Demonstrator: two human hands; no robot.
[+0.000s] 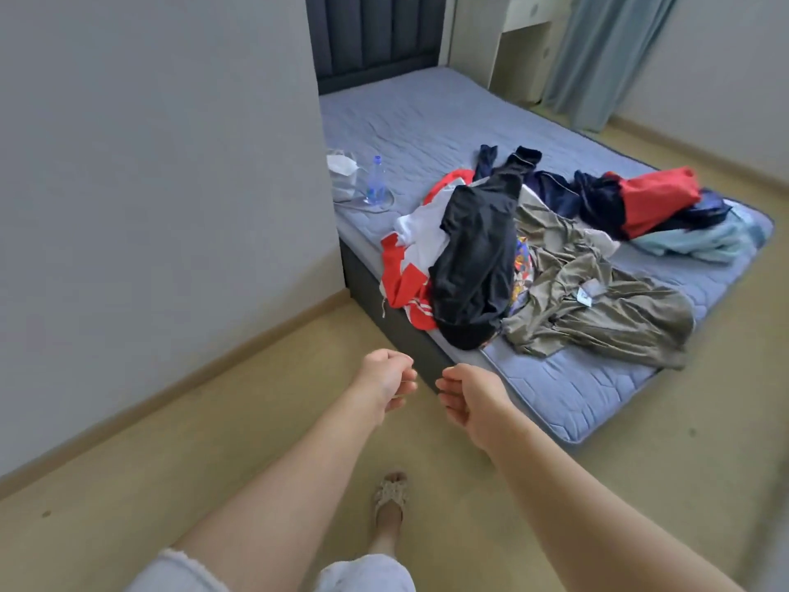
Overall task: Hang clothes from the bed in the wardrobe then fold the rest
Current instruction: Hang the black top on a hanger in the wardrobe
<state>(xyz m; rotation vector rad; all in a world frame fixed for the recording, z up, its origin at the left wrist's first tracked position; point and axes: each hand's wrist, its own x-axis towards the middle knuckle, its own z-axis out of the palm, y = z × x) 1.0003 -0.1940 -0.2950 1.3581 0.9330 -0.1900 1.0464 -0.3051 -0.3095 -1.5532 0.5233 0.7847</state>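
Note:
A heap of clothes lies on the foot half of the bed point(427, 117). It holds a black garment point(476, 258), a red-and-white jacket point(407, 271) at the near left edge, an olive shirt point(597, 305), a red piece point(657, 198), navy pieces point(550, 185) and a light blue garment point(700, 243). My left hand point(386, 384) and my right hand point(469, 401) hang in front of the bed's near corner, over the floor, fingers loosely curled, holding nothing. They are short of the clothes and close to each other. No wardrobe is in view.
A plastic water bottle point(375, 181) and a white bag point(343, 173) sit on the mattress by the grey wall point(162, 185). A dark headboard point(375, 36), a white desk point(521, 44) and a blue curtain point(597, 57) stand at the back. My sandalled foot point(390, 499) is on the beige floor.

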